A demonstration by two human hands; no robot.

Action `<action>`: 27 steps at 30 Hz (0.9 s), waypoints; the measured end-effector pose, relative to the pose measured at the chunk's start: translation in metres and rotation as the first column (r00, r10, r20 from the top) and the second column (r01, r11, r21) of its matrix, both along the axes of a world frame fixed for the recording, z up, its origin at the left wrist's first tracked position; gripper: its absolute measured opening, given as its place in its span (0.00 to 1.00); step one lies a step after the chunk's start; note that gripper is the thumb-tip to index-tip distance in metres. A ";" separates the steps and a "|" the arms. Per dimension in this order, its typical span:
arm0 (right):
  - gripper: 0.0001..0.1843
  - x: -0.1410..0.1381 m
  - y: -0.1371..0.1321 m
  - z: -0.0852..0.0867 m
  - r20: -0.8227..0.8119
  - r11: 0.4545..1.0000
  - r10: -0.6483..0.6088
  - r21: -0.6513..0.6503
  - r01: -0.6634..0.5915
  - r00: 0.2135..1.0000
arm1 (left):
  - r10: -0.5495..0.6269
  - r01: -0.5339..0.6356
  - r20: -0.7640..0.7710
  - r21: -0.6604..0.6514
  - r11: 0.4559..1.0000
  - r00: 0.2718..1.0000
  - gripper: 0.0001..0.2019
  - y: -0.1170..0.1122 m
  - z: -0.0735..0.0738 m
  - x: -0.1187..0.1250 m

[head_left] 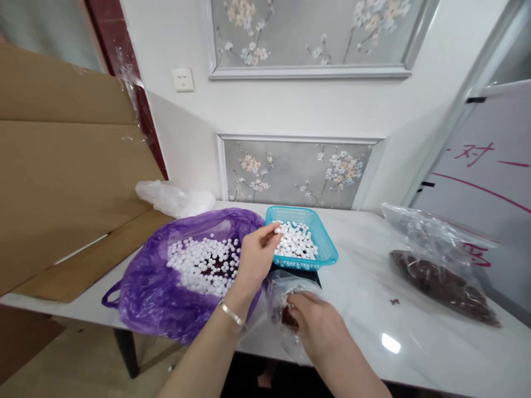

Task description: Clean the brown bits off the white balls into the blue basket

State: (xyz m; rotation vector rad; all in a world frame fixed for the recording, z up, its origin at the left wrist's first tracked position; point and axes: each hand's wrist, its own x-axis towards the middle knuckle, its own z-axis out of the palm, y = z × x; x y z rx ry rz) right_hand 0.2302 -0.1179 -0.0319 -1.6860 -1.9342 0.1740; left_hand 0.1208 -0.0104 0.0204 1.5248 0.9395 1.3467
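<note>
My left hand is over the near left edge of a blue plastic basket, thumb and fingers pinched around a small white ball. Many white balls lie in the basket. My right hand reaches into the mouth of a small clear plastic bag. Its fingers are curled together by small brown pieces inside; whatever they grip is hidden. Left of my hands, an opened purple plastic bag holds more white balls mixed with dark brown pieces.
A clear bag of brown pieces lies on the white table at the right, near a few loose brown bits. A cardboard sheet stands at the left. Crumpled white plastic rests against the wall behind the purple bag.
</note>
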 end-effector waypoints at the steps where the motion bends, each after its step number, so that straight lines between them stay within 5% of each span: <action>1: 0.15 -0.005 0.004 -0.003 0.045 1.000 0.002 -0.025 -0.001 0.999 | -0.016 0.017 -0.031 0.014 1.000 0.999 0.18 0.013 0.002 0.007; 5: 0.19 -0.018 0.009 -0.014 0.164 0.997 0.007 -0.079 0.006 0.986 | -0.014 0.029 -0.181 0.082 0.996 0.983 0.24 0.039 0.007 0.003; 11: 0.17 -0.017 0.005 -0.012 0.145 0.994 0.001 -0.105 0.015 0.989 | 0.075 -0.021 -0.487 0.116 0.993 0.870 0.16 0.032 0.018 -0.085; 15: 0.16 -0.016 0.007 -0.007 0.071 0.994 -0.031 -0.100 0.038 0.997 | 0.110 -0.059 -0.688 0.097 0.994 0.717 0.10 0.036 0.009 -0.123; 22: 0.22 -0.007 -0.001 -0.002 -0.049 1.000 0.012 -0.026 -0.013 0.999 | 0.067 -0.019 -0.878 0.066 0.998 0.473 0.10 0.048 -0.038 -0.110; 27: 0.19 0.003 -0.013 -0.005 -0.173 0.997 0.056 0.054 -0.048 0.983 | 0.067 -0.064 -0.881 0.042 0.997 0.467 0.14 0.051 -0.050 -0.105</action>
